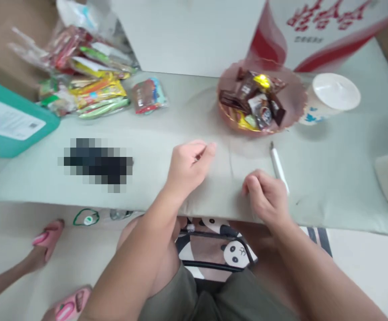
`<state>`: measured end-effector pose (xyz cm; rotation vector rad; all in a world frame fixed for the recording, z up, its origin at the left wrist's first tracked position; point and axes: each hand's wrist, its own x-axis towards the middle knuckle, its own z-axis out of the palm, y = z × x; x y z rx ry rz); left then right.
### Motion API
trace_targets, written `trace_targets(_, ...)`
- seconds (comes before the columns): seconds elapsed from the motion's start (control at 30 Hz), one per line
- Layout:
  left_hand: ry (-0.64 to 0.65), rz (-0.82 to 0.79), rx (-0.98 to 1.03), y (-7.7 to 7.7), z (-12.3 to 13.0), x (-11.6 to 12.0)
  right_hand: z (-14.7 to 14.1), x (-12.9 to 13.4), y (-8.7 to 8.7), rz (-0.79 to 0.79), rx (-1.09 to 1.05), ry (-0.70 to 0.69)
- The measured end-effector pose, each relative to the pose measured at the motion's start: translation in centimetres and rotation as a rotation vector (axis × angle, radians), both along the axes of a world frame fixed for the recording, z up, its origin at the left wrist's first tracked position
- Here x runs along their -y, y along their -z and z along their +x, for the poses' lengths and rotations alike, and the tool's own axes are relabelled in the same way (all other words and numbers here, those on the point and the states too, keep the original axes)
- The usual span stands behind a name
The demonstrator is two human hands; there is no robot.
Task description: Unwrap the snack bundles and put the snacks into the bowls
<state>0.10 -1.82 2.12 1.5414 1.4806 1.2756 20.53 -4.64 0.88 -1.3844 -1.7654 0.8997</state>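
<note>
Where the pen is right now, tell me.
In the head view, the pen lies right of centre on the table, beside the right hand, one end toward the bowl.

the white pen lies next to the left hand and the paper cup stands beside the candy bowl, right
No: the head view shows the white pen next to the right hand instead; the paper cup does stand beside the candy bowl.

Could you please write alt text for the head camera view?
A person's left hand and right hand, both loosely closed, are at a pale-covered table, the right beside a white pen. Beyond them are a pink bowl of wrapped sweets, a white cup and, left, packaged snacks.
</note>
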Motion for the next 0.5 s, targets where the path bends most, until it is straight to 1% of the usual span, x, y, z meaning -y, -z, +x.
trace_targets(0.03, -0.016, 0.007, 0.023, 0.2, -0.9, -0.2, -0.3, 0.3, 0.3, 0.022, 0.062, -0.031)
trace_targets(0.07, -0.038, -0.01, 0.067, 0.5, -1.7, -0.5, -0.7, 0.5, 0.6, 0.042, 0.094, -0.032)
trace_targets(0.13, -0.081, -0.086, 0.195, 0.9, -3.2, -0.8, -1.8, 0.5, 1.2, 0.047, 0.144, -0.038)
trace_targets(0.23, -0.147, -0.154, 0.396, 1.2, -4.9, -1.2, -4.5, -0.8, 1.5, 0.093, 0.198, -0.1)
trace_targets(0.33, -0.217, -0.154, 0.531, 0.9, -6.2, -1.4, -8.5, -4.2, 1.1, 0.227, 0.234, -0.181)
trace_targets(0.43, -0.229, -0.146, 0.603, 0.4, -7.1, -1.4, -13.8, -9.1, 0.6, 0.378, 0.284, -0.255)
trace_targets(0.5, -0.233, -0.144, 0.643, 0.2, -7.6, -1.4, -17.7, -12.4, 0.1, 0.403, 0.369, -0.319)
